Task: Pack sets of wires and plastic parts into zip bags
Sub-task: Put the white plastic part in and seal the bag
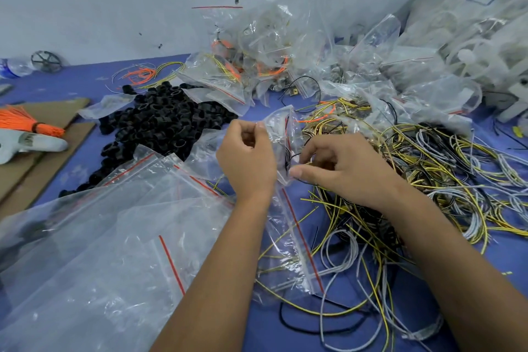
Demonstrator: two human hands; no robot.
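A small clear zip bag (281, 134) with a red seal line is held up over the middle of the table (85, 80), its plastic crumpled and a loop of black wire showing through its lower part. The left hand (247, 157) has its grip clamped on the bag's left edge, fingers curled round the film. The right hand (340, 166) pinches the bag's lower end together with the black wire, thumb pressed against it.

Under and right of the hands lies a tangled heap of wires (428, 168), yellow, grey and black. A pile of black plastic parts (163, 120) sits left of the bag. Empty zip bags (114, 237) spread across the near left; filled bags (257, 60) are heaped at the back against a pale, scuffed wall (100, 3). The table is covered in blue. Orange wires (25, 120) rest on cardboard (57, 111) at the far left
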